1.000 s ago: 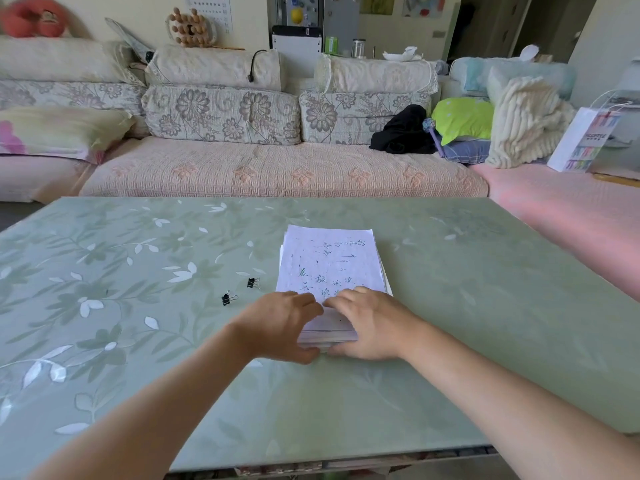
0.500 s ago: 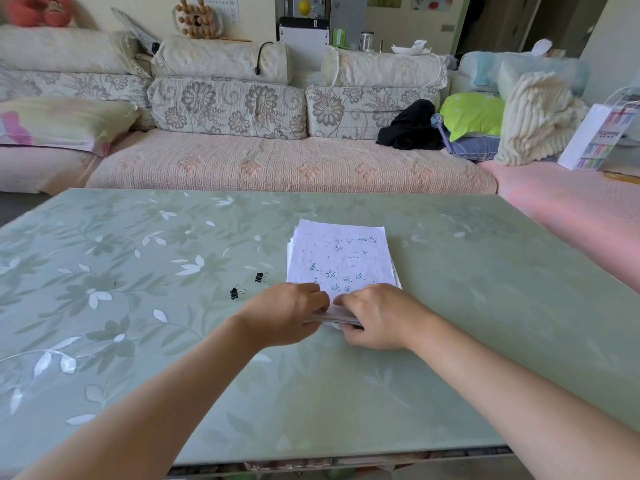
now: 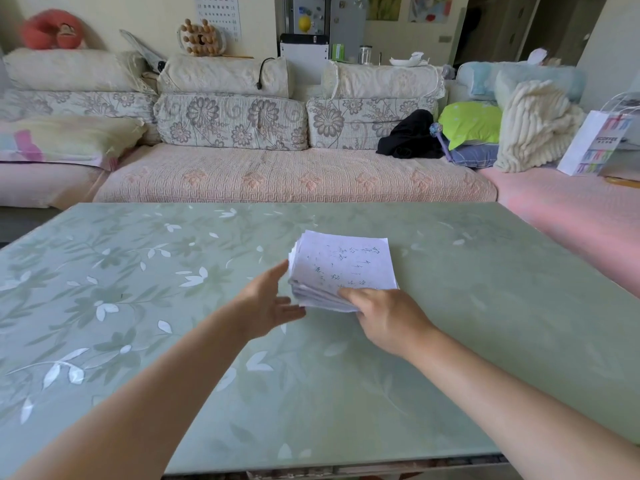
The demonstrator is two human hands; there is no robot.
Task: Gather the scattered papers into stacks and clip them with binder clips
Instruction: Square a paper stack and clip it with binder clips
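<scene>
A stack of white papers (image 3: 341, 265) with handwriting on the top sheet is lifted off the green table (image 3: 485, 306) at mid-centre, its near edge fanned. My right hand (image 3: 384, 317) grips the stack's near right corner, thumb on top. My left hand (image 3: 268, 303) is spread with straight fingers just left of the stack, fingertips close to its left edge. The binder clips seen before are hidden behind my left hand.
The table has a leaf-patterned glass top and ends close to me at the front edge (image 3: 329, 469). A long sofa (image 3: 294, 174) with cushions runs behind it. A white paper bag (image 3: 595, 147) stands at the far right.
My right hand has lifted the paper stack off the table. My left hand let go of it and opened beside its left edge. The clips are now covered.
</scene>
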